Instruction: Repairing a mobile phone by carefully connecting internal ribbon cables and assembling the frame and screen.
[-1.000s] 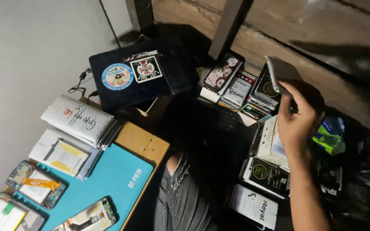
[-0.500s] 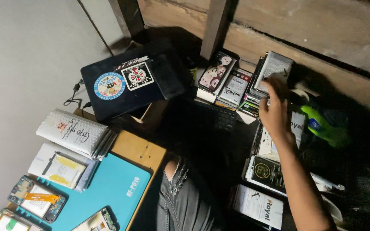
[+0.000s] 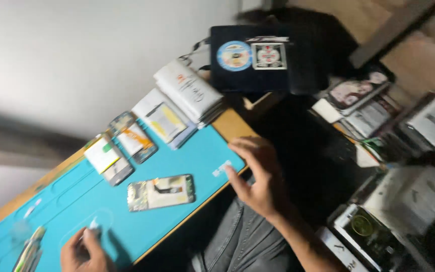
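Note:
My right hand (image 3: pixel 259 177) hovers open, fingers spread, over the near edge of the teal work mat (image 3: pixel 197 156), holding nothing. Just left of it an opened phone (image 3: pixel 161 192) lies flat on the mat. My left hand (image 3: pixel 82 250) is at the bottom left, fingers pinched on a small pale piece (image 3: pixel 94 224) resting on the mat; motion blur hides what it is. Two more phones (image 3: pixel 126 146) lie side by side further back on the mat.
A stack of white booklets (image 3: pixel 190 93) and a black case with round and square stickers (image 3: pixel 265 58) sit at the mat's far end. Dark and white boxes (image 3: pixel 373 234) crowd the floor on the right. A pale wall runs along the left.
My view has swung left onto the mat. My right hand has left the boxes on the right and come back empty to the mat's edge. My left hand has come into view.

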